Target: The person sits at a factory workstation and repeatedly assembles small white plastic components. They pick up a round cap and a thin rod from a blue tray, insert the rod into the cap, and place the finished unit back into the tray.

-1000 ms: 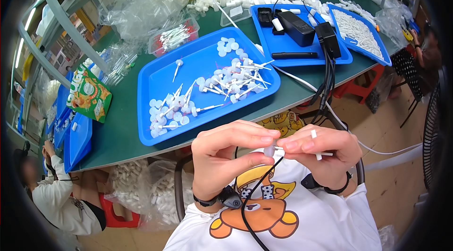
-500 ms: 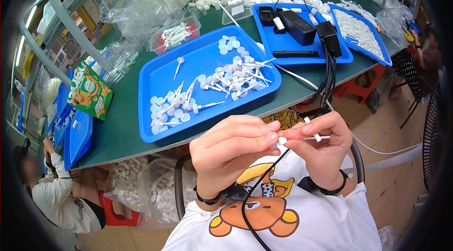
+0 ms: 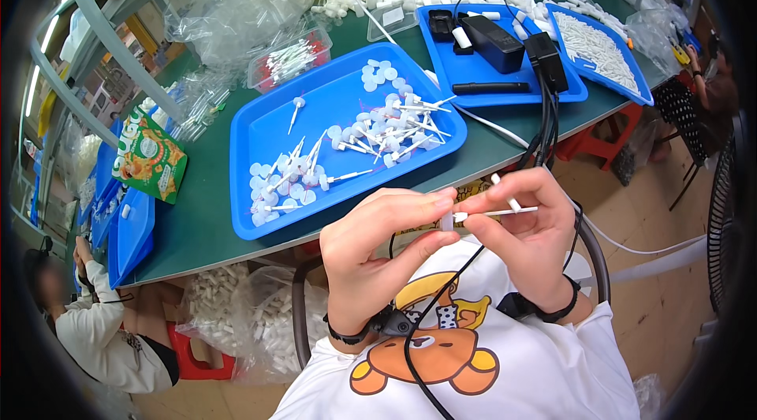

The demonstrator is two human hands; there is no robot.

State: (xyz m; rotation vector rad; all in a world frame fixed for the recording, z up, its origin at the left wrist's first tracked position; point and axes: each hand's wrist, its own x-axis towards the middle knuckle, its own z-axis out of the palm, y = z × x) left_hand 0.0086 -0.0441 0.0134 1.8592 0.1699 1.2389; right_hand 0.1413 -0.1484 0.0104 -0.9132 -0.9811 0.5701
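Note:
Before my chest, just off the table's front edge, my two hands meet fingertip to fingertip. My left hand [image 3: 378, 238] pinches a small translucent white disc [image 3: 447, 221] between thumb and fingers. My right hand [image 3: 520, 223] is closed on a thin white plastic stick [image 3: 505, 212], whose thicker end points at the disc. Whether that end touches the disc, I cannot tell. A second short white piece [image 3: 506, 193] is tucked between my right fingers. Ahead lies a blue tray [image 3: 276, 124] with many white sticks and translucent discs, several of them joined.
Back right, another blue tray [image 3: 568, 94] carries black devices and cables; a further tray [image 3: 640, 89] holds white tubes. A clear box [image 3: 290, 61] and a green snack bag [image 3: 154, 156] stand left. A black cable [image 3: 441, 294] crosses my shirt. A person [image 3: 102, 317] sits at left.
My fingertips have drawn slightly apart, so the disc and the stick's thick end show more. My right hand has shifted a little left, and the short piece in it has tilted.

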